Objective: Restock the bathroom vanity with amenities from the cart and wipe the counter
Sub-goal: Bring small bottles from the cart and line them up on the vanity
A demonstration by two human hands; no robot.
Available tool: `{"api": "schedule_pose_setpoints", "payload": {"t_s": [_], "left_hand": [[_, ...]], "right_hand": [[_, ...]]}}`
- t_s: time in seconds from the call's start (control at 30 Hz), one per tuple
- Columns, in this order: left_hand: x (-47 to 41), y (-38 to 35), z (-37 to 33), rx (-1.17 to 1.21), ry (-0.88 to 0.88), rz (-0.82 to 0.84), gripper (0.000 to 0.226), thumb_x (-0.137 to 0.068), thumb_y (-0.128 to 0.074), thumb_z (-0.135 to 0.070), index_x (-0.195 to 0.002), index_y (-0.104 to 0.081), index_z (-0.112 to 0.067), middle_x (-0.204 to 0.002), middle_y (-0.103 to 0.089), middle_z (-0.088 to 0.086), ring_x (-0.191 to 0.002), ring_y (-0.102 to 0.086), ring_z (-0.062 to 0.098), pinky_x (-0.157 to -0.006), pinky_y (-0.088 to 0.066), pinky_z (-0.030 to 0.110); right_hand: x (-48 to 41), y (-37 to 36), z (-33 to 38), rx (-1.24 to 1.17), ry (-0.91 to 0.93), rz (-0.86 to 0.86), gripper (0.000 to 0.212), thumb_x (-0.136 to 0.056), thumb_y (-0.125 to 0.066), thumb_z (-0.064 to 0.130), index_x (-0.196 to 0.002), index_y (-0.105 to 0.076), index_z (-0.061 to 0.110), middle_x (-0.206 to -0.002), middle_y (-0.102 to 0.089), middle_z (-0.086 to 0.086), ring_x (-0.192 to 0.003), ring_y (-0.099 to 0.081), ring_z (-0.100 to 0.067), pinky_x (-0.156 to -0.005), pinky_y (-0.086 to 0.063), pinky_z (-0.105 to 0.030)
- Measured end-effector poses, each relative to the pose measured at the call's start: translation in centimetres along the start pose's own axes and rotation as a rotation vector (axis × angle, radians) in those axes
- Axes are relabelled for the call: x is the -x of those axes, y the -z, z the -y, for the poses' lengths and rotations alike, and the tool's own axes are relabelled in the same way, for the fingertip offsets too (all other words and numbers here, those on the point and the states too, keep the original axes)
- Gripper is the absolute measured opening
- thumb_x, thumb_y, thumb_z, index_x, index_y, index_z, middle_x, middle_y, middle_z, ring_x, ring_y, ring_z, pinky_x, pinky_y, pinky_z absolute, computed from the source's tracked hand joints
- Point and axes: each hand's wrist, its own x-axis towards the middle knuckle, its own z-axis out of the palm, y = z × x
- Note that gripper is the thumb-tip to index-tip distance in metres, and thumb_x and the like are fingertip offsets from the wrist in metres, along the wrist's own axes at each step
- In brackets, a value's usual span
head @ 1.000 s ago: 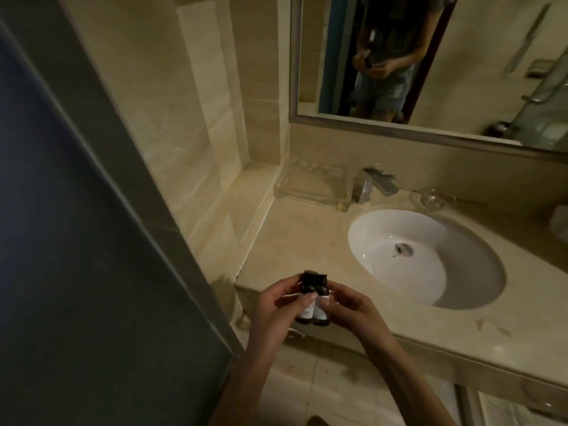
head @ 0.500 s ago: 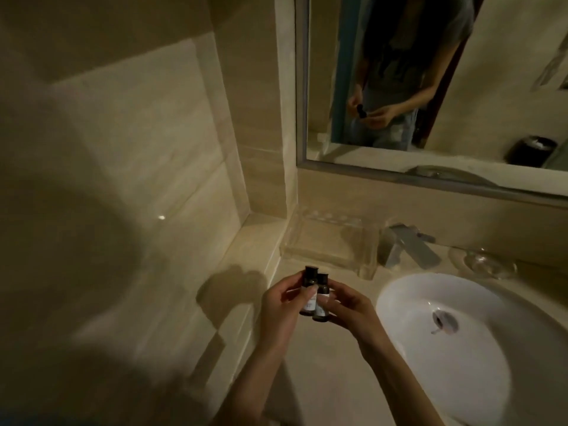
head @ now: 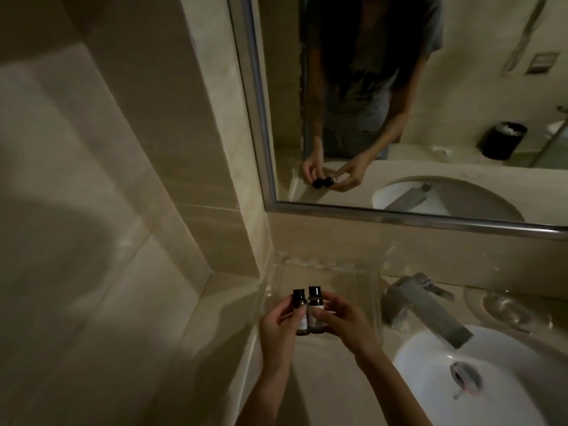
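Two small dark amenity bottles with black caps and pale labels stand side by side, upright, held between my hands. My left hand (head: pixel 278 329) grips the left bottle (head: pixel 299 305) and my right hand (head: pixel 344 322) grips the right bottle (head: pixel 315 305). Both bottles hover just in front of a clear acrylic tray (head: pixel 350 276) that sits on the beige stone counter (head: pixel 319 392) against the back wall. The bottles' lower parts are hidden by my fingers.
A white oval sink (head: pixel 430 392) lies to the right with a chrome faucet (head: pixel 427 305) over it. A clear glass dish (head: pixel 507 309) sits behind the sink. A framed mirror (head: pixel 399 103) hangs above. A tiled wall (head: pixel 107 210) closes the left side.
I have moved closer to the counter's back left corner. Both hands carried the two bottles forward, toward the clear tray. The grip on the bottles is unchanged.
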Motion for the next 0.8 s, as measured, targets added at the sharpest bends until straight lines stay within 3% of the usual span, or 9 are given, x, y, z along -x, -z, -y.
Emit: {"api": "schedule_pose_setpoints", "payload": {"t_s": [0.1, 0.27, 0.4, 0.6, 0.8], "left_hand": [[-2.2, 0.3, 1.2, -0.004, 0.019, -0.043, 0.025, -0.082, -0.071, -0.007, -0.104, -0.070, -0.019, -0.091, -0.074, -0.004, -0.082, -0.070, 0.004, -0.066, -0.050, 0.014], [-5.4, 1.5, 2.2, -0.001, 0.025, -0.156, 0.025, -0.081, -0.072, -0.006, -0.105, -0.069, -0.016, -0.095, -0.074, 0.000, -0.086, -0.070, 0.011, -0.069, -0.053, 0.019], [-6.3, 1.6, 2.4, 0.002, -0.028, -0.154, 0.028, -0.081, -0.073, -0.007, -0.108, -0.068, -0.013, -0.099, -0.074, 0.000, -0.092, -0.070, 0.012, -0.078, -0.055, 0.023], [-6.6, 1.6, 2.8, -0.011, -0.053, -0.103, 0.029, -0.085, -0.068, -0.004, -0.113, -0.063, -0.011, -0.106, -0.071, 0.003, -0.097, -0.068, 0.014, -0.087, -0.055, 0.029], [-6.2, 2.2, 3.4, -0.034, -0.096, -0.136, 0.028, -0.085, -0.068, -0.004, -0.112, -0.062, -0.011, -0.106, -0.070, -0.001, -0.097, -0.068, 0.007, -0.078, -0.053, 0.015]], "right_hand": [[-2.9, -0.5, -1.0, 0.063, -0.038, 0.021, 0.028, -0.086, -0.069, 0.007, -0.112, -0.067, 0.017, -0.097, -0.072, -0.014, -0.087, -0.071, -0.028, -0.082, -0.057, -0.050], [-8.5, -2.7, -1.2, 0.128, 0.033, 0.014, 0.023, -0.084, -0.071, 0.013, -0.105, -0.065, 0.021, -0.097, -0.073, -0.005, -0.088, -0.071, -0.024, -0.081, -0.056, -0.054], [-12.6, -4.8, -0.1, 0.224, 0.189, -0.104, 0.024, -0.086, -0.069, 0.019, -0.108, -0.061, 0.021, -0.105, -0.067, 0.008, -0.094, -0.066, -0.011, -0.082, -0.058, -0.035], [-15.4, -6.3, -0.9, 0.337, 0.389, -0.123, 0.028, -0.089, -0.066, 0.019, -0.112, -0.060, 0.033, -0.105, -0.066, 0.019, -0.099, -0.063, 0.001, -0.086, -0.054, -0.024], [-16.2, -6.7, -1.8, 0.462, 0.535, -0.232, 0.026, -0.088, -0.068, 0.016, -0.113, -0.063, 0.015, -0.112, -0.058, 0.003, -0.092, -0.062, -0.007, -0.082, -0.052, -0.014]]}}
